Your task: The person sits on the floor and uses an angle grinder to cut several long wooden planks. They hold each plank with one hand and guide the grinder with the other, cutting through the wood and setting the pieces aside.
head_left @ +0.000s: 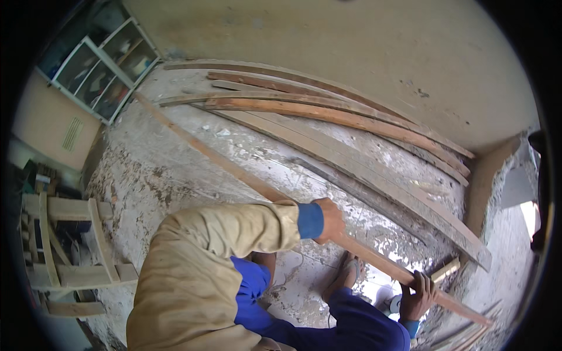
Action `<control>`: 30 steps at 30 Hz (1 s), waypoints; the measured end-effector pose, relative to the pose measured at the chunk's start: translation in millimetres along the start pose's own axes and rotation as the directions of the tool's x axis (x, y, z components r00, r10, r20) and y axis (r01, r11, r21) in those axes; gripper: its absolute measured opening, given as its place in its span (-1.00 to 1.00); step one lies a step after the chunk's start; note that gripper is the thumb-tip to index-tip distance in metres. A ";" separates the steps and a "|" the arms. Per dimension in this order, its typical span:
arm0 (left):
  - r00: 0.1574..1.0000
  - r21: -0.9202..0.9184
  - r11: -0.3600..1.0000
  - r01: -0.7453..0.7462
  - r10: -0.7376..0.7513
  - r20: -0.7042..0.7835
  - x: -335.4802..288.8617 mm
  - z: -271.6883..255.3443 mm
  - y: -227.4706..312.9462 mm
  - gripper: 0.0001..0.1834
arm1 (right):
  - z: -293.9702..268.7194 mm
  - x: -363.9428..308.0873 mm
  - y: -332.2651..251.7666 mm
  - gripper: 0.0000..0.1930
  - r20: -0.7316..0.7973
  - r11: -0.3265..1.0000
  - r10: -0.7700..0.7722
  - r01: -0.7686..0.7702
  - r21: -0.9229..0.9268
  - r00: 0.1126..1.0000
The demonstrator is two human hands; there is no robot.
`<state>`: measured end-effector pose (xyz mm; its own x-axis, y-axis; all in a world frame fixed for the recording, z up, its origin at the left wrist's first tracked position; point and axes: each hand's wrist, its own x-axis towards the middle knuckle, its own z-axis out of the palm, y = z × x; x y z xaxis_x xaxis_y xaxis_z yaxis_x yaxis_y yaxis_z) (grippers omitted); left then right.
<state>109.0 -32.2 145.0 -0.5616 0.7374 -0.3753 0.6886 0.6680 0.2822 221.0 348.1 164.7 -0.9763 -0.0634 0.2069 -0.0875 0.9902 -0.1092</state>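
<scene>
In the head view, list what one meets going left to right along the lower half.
Wooden frame → tan sleeve → left hand gripping the long wooden strip → sandalled foot → right hand gripping the same strip nearer its lower end.

Tan work jacket, soiled, over a blue garment; blue cuffs at both wrists. Blue trousers. Grey sandal (349,270) on one foot.
</scene>
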 end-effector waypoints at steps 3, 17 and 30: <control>0.988 -0.084 0.993 0.083 -0.071 0.140 -3.1 36.7 -28.2 -0.57 | 55.1 -1.3 17.8 -0.53 0.077 0.992 -0.089 0.081 0.096 0.993; 0.764 0.166 0.788 0.593 -0.616 0.192 -60.9 190.8 -166.6 -0.28 | 183.3 20.0 -31.7 -0.66 -0.052 0.839 -0.345 0.332 0.431 0.937; 0.988 -0.228 0.970 -0.082 0.049 -0.145 43.8 148.5 -40.9 -0.27 | 148.9 -182.0 104.4 -0.65 -0.163 0.329 0.944 -0.826 0.457 0.286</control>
<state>124.3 -42.0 -14.1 -0.5876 0.7762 -0.2284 0.6094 0.6103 0.5062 360.1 444.4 -29.2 -0.3297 0.9372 0.1142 0.6872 0.3212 -0.6516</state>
